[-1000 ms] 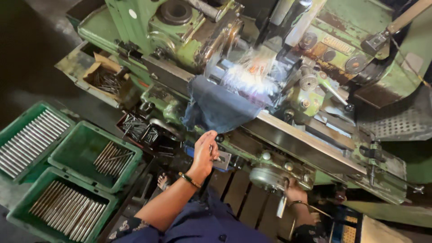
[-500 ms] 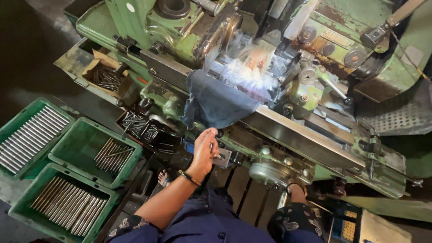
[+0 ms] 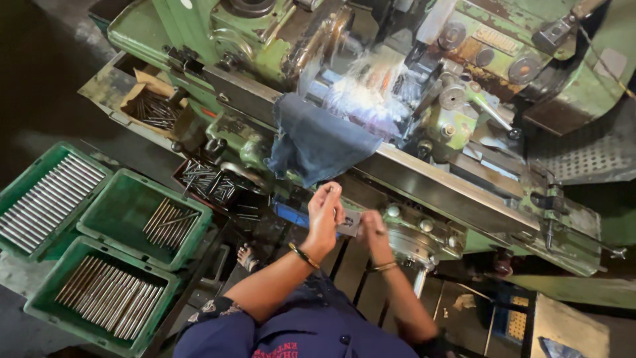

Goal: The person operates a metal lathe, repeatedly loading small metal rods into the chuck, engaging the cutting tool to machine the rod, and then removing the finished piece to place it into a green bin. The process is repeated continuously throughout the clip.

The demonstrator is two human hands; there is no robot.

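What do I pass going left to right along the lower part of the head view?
Green crates of metal rods → left hand → small grey metal piece held between both hands → right hand → yellow perforated part.

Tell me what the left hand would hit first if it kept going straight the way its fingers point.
Probably the hanging dark blue cloth draped over the green machine's rail, just beyond the left hand; depth is unclear from this overhead view.
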